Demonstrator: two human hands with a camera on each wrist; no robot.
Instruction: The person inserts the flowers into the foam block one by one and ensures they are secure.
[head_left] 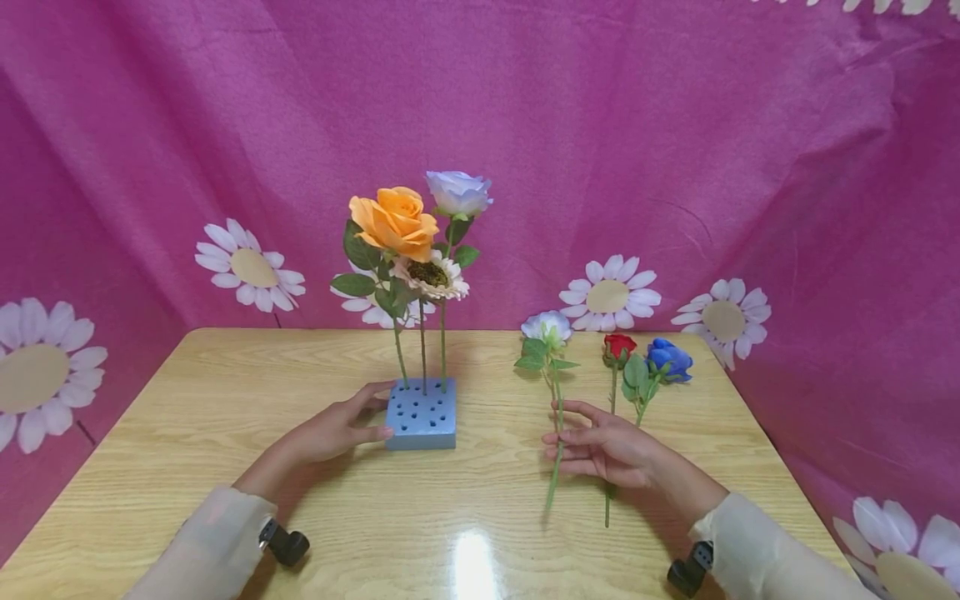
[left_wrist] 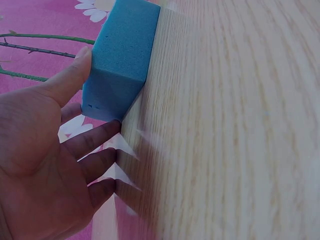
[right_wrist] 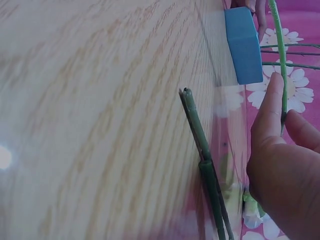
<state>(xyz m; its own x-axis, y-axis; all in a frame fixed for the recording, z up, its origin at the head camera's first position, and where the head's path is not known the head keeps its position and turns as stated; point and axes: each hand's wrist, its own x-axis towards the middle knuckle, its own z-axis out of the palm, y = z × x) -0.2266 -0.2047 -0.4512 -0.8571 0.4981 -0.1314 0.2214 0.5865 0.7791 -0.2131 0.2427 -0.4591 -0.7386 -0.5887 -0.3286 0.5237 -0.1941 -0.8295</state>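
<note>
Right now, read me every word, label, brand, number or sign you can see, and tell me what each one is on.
None: no text can be read in any view.
Blue block: holes only, no lettering.
Pink cloth: printed daisies, no words.
Black devices on the left wrist and right wrist: any marking is too small to read.

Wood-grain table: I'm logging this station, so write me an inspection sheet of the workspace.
Surface: pale wood-grain table, bright glare on the near part.
Job's things: blue square foam-like block with orange rose, pale lilac rose and cream, dark-centred flower standing in it; red rose and blue rose lying at right.
Clutter: nothing seen.
Hands: left hand touches the block; right hand pinches a green-stemmed whitish flower.
Cables: nothing seen.
Surroundings: magenta cloth with white daisies.
</note>
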